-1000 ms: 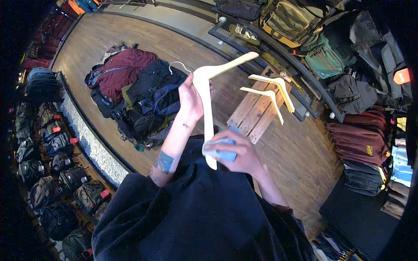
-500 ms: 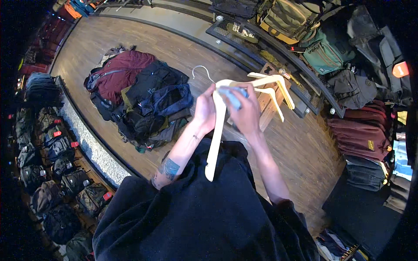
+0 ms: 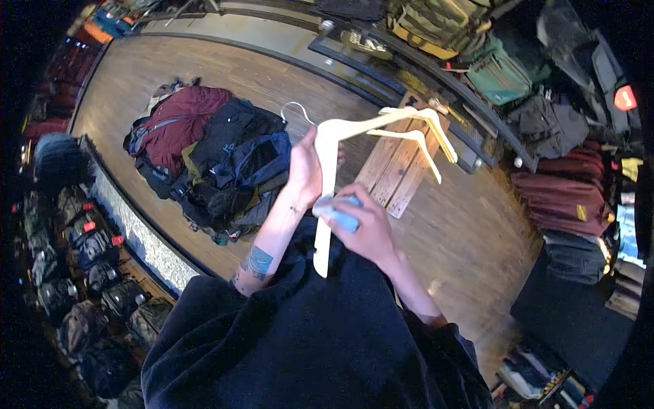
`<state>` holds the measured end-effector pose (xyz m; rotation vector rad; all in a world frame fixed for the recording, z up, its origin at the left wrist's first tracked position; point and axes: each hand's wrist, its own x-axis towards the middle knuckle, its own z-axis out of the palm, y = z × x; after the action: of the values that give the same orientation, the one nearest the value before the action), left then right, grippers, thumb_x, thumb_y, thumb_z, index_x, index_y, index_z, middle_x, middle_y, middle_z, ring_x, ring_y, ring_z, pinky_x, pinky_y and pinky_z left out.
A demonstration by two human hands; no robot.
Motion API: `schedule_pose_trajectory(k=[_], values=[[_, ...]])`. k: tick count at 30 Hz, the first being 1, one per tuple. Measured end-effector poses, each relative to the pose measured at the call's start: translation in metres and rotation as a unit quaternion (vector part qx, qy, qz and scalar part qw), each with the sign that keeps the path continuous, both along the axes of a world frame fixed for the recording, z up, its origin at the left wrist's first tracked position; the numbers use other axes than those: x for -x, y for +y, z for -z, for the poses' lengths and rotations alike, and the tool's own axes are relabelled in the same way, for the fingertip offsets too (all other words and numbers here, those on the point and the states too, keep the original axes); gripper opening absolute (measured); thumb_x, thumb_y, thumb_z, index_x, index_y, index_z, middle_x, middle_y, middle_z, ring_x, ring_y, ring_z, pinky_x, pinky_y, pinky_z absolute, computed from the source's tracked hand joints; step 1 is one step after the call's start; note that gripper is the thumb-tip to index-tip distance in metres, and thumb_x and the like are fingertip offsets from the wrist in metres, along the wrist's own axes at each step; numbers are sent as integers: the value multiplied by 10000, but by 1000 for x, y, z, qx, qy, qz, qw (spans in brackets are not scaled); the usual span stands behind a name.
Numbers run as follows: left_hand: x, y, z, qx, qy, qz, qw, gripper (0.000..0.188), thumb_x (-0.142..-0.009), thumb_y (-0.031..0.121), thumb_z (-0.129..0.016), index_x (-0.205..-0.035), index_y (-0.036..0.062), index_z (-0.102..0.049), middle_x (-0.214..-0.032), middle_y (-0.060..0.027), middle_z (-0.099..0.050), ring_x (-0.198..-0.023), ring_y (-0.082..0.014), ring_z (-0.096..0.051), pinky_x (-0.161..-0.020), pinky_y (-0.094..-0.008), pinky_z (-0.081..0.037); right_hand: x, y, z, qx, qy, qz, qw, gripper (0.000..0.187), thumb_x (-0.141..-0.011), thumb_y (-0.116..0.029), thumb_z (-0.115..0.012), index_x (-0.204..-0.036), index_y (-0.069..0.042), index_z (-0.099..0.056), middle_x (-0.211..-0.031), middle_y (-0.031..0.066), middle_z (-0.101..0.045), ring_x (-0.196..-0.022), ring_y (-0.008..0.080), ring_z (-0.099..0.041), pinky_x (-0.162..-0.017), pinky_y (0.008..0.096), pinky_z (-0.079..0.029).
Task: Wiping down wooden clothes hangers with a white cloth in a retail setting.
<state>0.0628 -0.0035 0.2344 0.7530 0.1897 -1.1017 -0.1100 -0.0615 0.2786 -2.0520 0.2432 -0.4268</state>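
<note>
A pale wooden clothes hanger [image 3: 328,160] with a metal hook is held up in front of me. My left hand [image 3: 305,168] is closed around it just below the neck, fingers partly hidden behind the wood. In my right hand [image 3: 371,230] is a light blue cloth [image 3: 347,217], slightly blurred, pressed against the hanger's lower arm. One end of this arm hangs down over my dark top; the other arm reaches right. Beyond it, several similar pale hangers [image 3: 428,155] lie over a wooden bench [image 3: 394,178].
A heap of jackets [image 3: 225,146], maroon, black and navy, lies on the wooden floor to the left. Backpacks [image 3: 501,73] stand on a dark rack at the upper right. Folded garments [image 3: 562,194] are stacked at right; bags [image 3: 88,235] line the left side.
My right hand has moved with the blue cloth from near the hanger's neck down along its lower arm. My left hand still holds the hanger. The view has shifted slightly.
</note>
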Motion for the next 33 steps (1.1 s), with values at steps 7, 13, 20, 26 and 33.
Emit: schedule_pose_trajectory(k=[7, 13, 20, 26, 33], values=[[-16, -39, 12, -61, -53, -15, 997, 447, -1055, 462, -370, -1098, 84, -606, -800, -14, -611, -705, -165, -580, -674, -311, -475, 45, 11, 0, -30, 82, 8, 996, 215, -827, -217, -759, -1040, -199, -753, -1014, 9, -587, -844, 227, -673, -702, 363, -561], [-8, -86, 59, -84, -119, 120, 982, 491, -1048, 509, -410, -1213, 82, -587, -985, -20, -630, -902, -151, -585, -828, -312, -462, 96, -24, 19, -92, 181, 63, 977, 328, -824, -389, -771, -791, -63, -748, -838, 32, -644, -746, 246, -670, -635, 357, -527], [54, -150, 94, -290, -285, 314, 858, 701, -1050, 513, -408, -1498, -24, -361, -1510, -138, -425, -1385, -219, -378, -1158, -332, -264, 159, -88, 82, -75, 321, 387, 861, 404, -864, -199, -685, -1260, -146, -631, -1151, 139, -645, -934, 354, -673, -783, 442, -558], [91, -191, 150, -267, -513, 380, 722, 424, -1058, 353, -466, -1183, -28, -604, -1021, -218, -665, -970, -207, -631, -868, -339, -470, 192, -175, 163, -25, 320, 429, 844, 537, -791, -222, -764, -1297, -136, -606, -1253, 133, -623, -1073, 362, -635, -886, 452, -540], [84, -240, 214, -215, -581, 361, 697, 336, -1034, 279, -528, -986, -38, -632, -654, -144, -560, -565, -138, -537, -573, -326, -460, 196, -256, 252, -54, 429, 168, 886, 475, -794, -331, -760, -1219, -134, -683, -1187, 123, -675, -1097, 334, -629, -915, 454, -516]])
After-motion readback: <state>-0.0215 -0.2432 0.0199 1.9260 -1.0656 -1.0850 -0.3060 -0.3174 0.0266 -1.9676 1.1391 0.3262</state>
